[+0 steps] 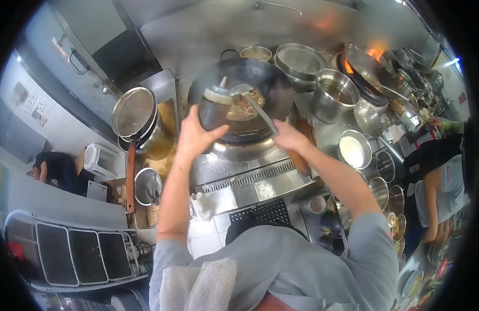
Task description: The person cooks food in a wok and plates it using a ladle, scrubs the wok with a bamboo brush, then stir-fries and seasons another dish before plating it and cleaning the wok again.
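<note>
A large black wok (275,78) stands on the stove. My left hand (194,136) holds a dark pot (210,115) with a pale rim at the wok's left side, its thumb against the pot and its other fingers largely hidden. Gripped in my right hand (291,139) is a metal ladle (262,113) with a wooden handle, which reaches up and left to the pot's rim. Brown chopped food (243,109) shows beside the pot, below the ladle's head; whether it rests in the wok or on something is unclear.
A strainer (134,111) sits over a pot at left. Right of the wok are a steel pot (336,96), a bowl of white contents (354,150) and another wok (366,65) near flames. One person (60,168) is at far left, another (439,189) at far right.
</note>
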Tool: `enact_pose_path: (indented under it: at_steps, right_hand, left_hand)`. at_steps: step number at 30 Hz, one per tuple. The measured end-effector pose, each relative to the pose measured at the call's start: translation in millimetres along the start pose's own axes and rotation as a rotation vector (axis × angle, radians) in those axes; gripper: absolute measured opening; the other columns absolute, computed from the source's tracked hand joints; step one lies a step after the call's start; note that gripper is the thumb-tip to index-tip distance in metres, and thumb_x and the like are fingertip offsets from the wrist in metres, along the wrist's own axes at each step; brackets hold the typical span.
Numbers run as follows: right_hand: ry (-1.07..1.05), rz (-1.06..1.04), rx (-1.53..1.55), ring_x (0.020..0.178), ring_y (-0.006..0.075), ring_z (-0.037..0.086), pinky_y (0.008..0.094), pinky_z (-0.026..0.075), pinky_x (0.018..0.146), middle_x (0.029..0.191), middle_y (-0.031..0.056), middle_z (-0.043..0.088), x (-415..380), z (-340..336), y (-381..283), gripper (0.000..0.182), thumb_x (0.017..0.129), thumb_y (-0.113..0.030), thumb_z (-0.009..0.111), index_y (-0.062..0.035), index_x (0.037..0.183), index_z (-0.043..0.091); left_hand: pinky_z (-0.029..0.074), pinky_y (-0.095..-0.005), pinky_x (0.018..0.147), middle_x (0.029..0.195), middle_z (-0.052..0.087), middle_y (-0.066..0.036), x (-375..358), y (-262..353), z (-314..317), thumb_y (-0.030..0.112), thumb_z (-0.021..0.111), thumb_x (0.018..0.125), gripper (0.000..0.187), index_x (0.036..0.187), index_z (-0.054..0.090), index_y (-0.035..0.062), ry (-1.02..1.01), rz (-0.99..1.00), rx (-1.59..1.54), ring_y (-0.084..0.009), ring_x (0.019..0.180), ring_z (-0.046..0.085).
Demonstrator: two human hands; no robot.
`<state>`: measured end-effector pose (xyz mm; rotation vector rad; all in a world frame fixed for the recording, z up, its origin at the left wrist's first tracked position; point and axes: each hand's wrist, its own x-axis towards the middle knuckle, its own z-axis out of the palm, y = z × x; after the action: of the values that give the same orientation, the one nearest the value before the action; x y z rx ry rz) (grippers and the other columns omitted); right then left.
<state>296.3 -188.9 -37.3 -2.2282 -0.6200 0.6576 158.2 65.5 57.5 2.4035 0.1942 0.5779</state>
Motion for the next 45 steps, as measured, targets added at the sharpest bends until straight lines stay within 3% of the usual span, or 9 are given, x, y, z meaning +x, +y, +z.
enact_pose_path:
  at_steps: [8, 16, 24, 33, 36, 39, 43, 44, 45]
  right_hand:
    - [0.032, -0.1, 1.091, 0.044, 0.007, 0.042, 0.0239, 0.036, 0.035, 0.07, 0.0007, 0.045, -79.4, 22.5, -38.0, 0.038, 0.095, -0.012, 0.053, -0.0044, 0.131, 0.042]
    - [-0.176, -0.045, 1.39, 0.046, 0.0044, 0.039, 0.0216, 0.034, 0.036, 0.072, -0.0008, 0.045, -85.9, 12.9, -27.5, 0.019, 0.095, -0.012, 0.053, -0.0081, 0.113, 0.047]
    - [-0.216, 0.061, 1.534, 0.045, 0.002, 0.036, 0.0196, 0.028, 0.034, 0.073, -0.0015, 0.045, -80.1, -8.9, -15.8, 0.015, 0.096, -0.012, 0.051, -0.0103, 0.111, 0.05]
    - [0.0, -0.019, 0.9, 0.049, 0.0096, 0.047, 0.0271, 0.041, 0.04, 0.07, 0.0012, 0.049, -11.8, 7.0, 12.0, 0.016, 0.088, -0.012, 0.057, -0.0039, 0.099, 0.05]
    - [-0.077, -0.035, 0.951, 0.044, 0.0125, 0.046, 0.0293, 0.042, 0.04, 0.069, 0.0042, 0.051, -19.2, -5.3, 14.2, 0.023, 0.087, -0.013, 0.056, 0.0012, 0.104, 0.049]
    - [0.188, -0.01, 0.599, 0.045, 0.0178, 0.052, 0.0343, 0.043, 0.041, 0.066, 0.0089, 0.053, -11.8, 12.5, -2.2, 0.026, 0.087, -0.013, 0.056, 0.0052, 0.103, 0.051]
    - [0.057, 0.063, 0.164, 0.059, 0.0215, 0.062, 0.036, 0.051, 0.053, 0.076, 0.0141, 0.062, -13.3, 1.2, -2.1, 0.043, 0.086, -0.023, 0.059, 0.0022, 0.121, 0.053]
    - [0.023, -0.022, -0.091, 0.069, 0.0289, 0.066, 0.0385, 0.054, 0.062, 0.086, 0.0177, 0.067, 1.7, 13.8, 15.3, 0.043, 0.085, -0.025, 0.061, 0.003, 0.117, 0.057]
    - [0.313, -0.176, -0.253, 0.07, 0.0288, 0.066, 0.0423, 0.052, 0.061, 0.072, 0.0176, 0.065, -3.3, 32.8, 21.3, 0.03, 0.08, -0.025, 0.062, 0.0045, 0.083, 0.066]
  left_hand:
    - [0.049, -0.0441, 0.09, 0.111, 0.062, -0.025, 76.7, -84.9, 16.6, 0.047, 0.078, 0.068, 0.082, 0.126, 0.046, -0.0013, -0.189, 0.059, 0.443, -0.0385, 0.105, 0.06]
    - [0.052, -0.0404, 0.083, 0.106, 0.062, -0.012, 113.7, -77.9, 61.6, 0.04, 0.08, 0.068, 0.062, 0.112, 0.049, 0.0098, -0.336, 0.277, 0.99, -0.0293, 0.1, 0.063]
    - [0.052, -0.0411, 0.083, 0.106, 0.064, -0.013, 130.2, -55.5, 28.7, 0.04, 0.08, 0.067, 0.065, 0.116, 0.05, 0.0093, -0.164, 0.075, 0.904, -0.0313, 0.099, 0.064]
    - [0.05, -0.0343, 0.08, 0.106, 0.064, -0.013, 69.7, -41.6, -4.7, 0.03, 0.081, 0.074, 0.065, 0.123, 0.052, -0.0017, 0.115, -0.178, -0.498, -0.0217, 0.091, 0.063]
    - [0.046, -0.033, 0.089, 0.113, 0.062, -0.013, 37.1, -41.7, -4.8, 0.022, 0.08, 0.075, 0.063, 0.125, 0.05, -0.0026, 0.12, -0.204, -0.623, -0.0214, 0.1, 0.059]
    - [0.044, -0.0323, 0.092, 0.117, 0.06, -0.012, 6.4, -24.2, -9.2, 0.018, 0.08, 0.075, 0.065, 0.128, 0.048, -0.0018, 0.109, -0.167, -0.765, -0.0205, 0.104, 0.057]
    - [0.037, -0.034, 0.102, 0.132, 0.05, -0.015, -26.8, -25.7, -7.0, 0.015, 0.081, 0.075, 0.079, 0.139, 0.039, -0.0019, 0.177, -0.124, -0.716, -0.0238, 0.117, 0.05]
    - [0.043, -0.0332, 0.095, 0.126, 0.053, -0.013, -39.2, 0.7, -12.0, 0.011, 0.074, 0.081, 0.066, 0.137, 0.041, -0.0008, 0.226, -0.168, -0.556, -0.0214, 0.11, 0.053]
    - [0.046, -0.0353, 0.093, 0.128, 0.052, -0.016, -54.0, 36.7, -6.7, 0.015, 0.074, 0.082, 0.066, 0.137, 0.041, -0.0022, 0.218, -0.138, -0.795, -0.0233, 0.109, 0.053]
